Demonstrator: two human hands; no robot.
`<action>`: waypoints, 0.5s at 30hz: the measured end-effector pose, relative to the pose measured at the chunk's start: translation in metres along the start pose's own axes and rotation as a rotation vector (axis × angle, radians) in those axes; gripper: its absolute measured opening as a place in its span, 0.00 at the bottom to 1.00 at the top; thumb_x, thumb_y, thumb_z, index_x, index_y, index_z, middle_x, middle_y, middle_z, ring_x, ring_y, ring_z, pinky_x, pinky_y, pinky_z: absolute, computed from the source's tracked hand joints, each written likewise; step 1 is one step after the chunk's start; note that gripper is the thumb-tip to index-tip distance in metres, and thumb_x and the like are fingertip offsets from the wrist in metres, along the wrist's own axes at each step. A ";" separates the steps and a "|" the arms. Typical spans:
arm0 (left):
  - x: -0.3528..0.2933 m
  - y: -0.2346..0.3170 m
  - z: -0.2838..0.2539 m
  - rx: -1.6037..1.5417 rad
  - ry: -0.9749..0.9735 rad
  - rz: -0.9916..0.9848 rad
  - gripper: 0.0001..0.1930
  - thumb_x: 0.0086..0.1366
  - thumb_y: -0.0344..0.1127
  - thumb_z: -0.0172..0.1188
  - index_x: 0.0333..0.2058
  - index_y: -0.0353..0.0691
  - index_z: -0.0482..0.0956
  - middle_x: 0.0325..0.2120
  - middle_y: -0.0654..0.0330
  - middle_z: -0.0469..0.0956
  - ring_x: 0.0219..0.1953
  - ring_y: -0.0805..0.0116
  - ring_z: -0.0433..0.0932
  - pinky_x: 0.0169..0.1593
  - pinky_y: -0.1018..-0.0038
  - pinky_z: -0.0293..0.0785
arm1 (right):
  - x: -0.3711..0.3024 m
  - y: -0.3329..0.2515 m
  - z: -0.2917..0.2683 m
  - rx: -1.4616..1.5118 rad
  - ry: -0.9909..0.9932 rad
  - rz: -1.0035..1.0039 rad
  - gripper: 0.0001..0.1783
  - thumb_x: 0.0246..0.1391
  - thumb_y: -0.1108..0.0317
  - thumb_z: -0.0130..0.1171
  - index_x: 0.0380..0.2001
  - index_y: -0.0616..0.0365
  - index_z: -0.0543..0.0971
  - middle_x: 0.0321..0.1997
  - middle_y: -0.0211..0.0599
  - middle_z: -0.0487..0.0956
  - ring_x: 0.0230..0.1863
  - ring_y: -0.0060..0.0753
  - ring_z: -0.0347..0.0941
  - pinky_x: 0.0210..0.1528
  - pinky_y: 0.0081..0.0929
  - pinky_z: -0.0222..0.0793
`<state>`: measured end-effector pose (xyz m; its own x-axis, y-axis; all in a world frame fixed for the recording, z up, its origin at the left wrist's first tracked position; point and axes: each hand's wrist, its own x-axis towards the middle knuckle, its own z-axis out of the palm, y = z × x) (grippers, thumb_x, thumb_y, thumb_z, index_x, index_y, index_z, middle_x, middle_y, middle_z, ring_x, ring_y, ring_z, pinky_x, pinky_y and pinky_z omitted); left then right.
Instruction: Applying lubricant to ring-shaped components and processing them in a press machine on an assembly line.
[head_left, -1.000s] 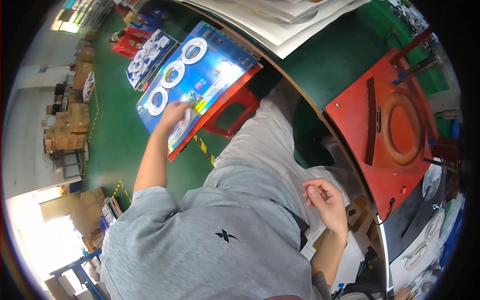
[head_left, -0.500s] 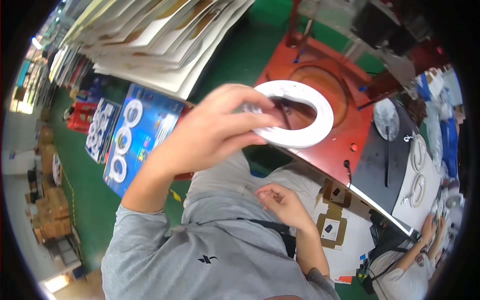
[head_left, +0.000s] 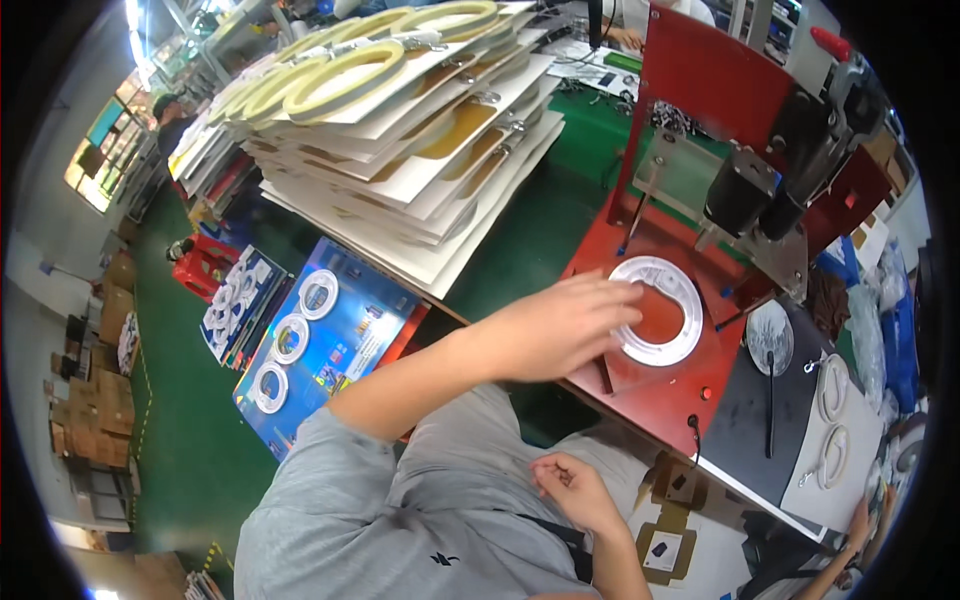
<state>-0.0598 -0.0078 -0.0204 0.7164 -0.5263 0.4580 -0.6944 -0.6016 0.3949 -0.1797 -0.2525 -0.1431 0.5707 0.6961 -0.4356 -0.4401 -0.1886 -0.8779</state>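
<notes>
The left hand (head_left: 590,325) has its fingers bent over the left rim of a white ring (head_left: 691,322); whether they pinch it cannot be told, since the thumb's side is hidden. The ring lies flat, or nearly so, on the red machine base (head_left: 640,395), probably handled by its edge so the opening stays uncovered. The right hand (head_left: 580,490) hangs by the waist, loosely curled, with nothing visible in it. Three white rings (head_left: 275,342) lie in a row on a blue printed board (head_left: 375,292), perhaps spaced for easy pickup.
</notes>
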 end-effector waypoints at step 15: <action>-0.079 -0.036 -0.247 0.551 0.697 -0.687 0.20 0.78 0.42 0.60 0.58 0.33 0.80 0.49 0.56 0.83 0.50 0.69 0.80 0.56 0.72 0.74 | 0.037 0.005 0.024 -0.254 0.021 -0.322 0.12 0.69 0.65 0.61 0.46 0.64 0.81 0.38 0.39 0.85 0.39 0.27 0.81 0.43 0.30 0.78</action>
<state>-0.1081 0.2041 0.1258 0.6216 0.3664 0.6923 0.0820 -0.9094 0.4077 -0.1775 -0.2106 -0.1589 0.6666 0.7336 -0.1323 -0.0530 -0.1305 -0.9900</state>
